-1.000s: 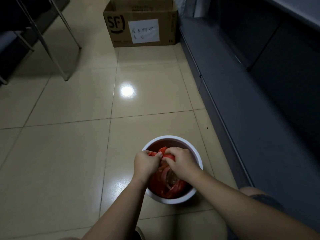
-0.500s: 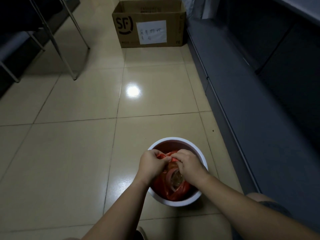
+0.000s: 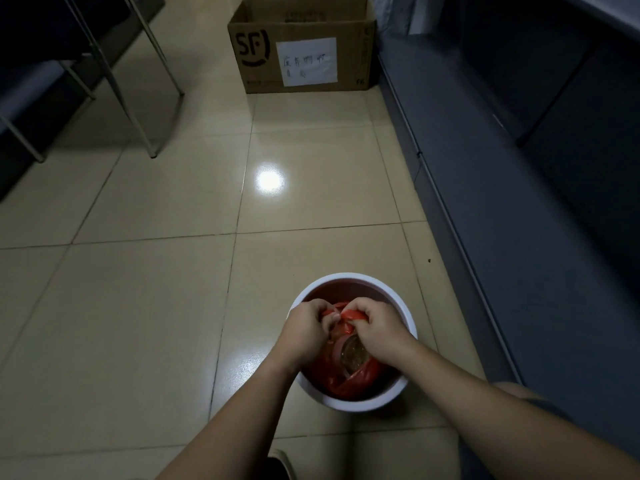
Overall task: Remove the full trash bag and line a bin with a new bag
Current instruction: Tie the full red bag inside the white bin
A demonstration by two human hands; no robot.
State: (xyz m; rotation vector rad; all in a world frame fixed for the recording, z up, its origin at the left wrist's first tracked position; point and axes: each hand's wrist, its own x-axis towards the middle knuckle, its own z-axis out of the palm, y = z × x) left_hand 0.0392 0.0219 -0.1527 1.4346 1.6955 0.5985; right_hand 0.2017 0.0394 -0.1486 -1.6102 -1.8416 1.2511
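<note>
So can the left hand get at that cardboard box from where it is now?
Probably not. The left hand is down in the white bin gripping the red bag, and the cardboard box sits far across bare floor tiles.

Single head-worn wide-angle view, facing forward and steeply down: bin (image 3: 408, 317) close below, tiled floor (image 3: 138, 306) beyond, cardboard box (image 3: 304, 53) far ahead.
</note>
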